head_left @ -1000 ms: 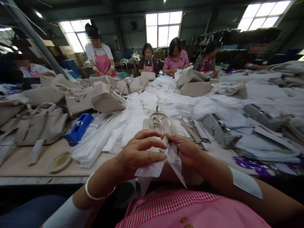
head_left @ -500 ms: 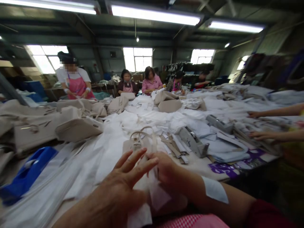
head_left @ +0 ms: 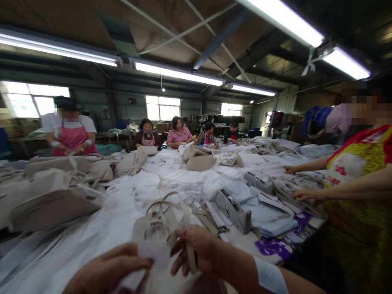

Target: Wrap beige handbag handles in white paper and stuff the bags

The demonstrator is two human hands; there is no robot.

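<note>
At the lower middle, a beige handbag [head_left: 139,227] with looped handles and a metal clasp lies before me, its near part blurred and partly covered. My left hand [head_left: 108,265] pinches a thin white sheet [head_left: 157,254] between thumb and fingers, low over the bag. To its right, my right hand [head_left: 203,247] has thumb and forefinger closed on a beige strap [head_left: 191,257], while its other fingers curl below. A white patch [head_left: 269,275] is wrapped on my right forearm.
A grey tape dispenser [head_left: 232,209] and beige strips [head_left: 203,216] are right of the bag. A second dispenser [head_left: 259,183] stands behind. Beige bags [head_left: 55,202] pile up at left. A co-worker's hands [head_left: 306,194] rest on material at right; several people sit or stand across the table.
The view has tilted up and turned right. My left hand, spread over the bag before, now pinches the white sheet. My right hand's fingers have opened somewhat around the strap.
</note>
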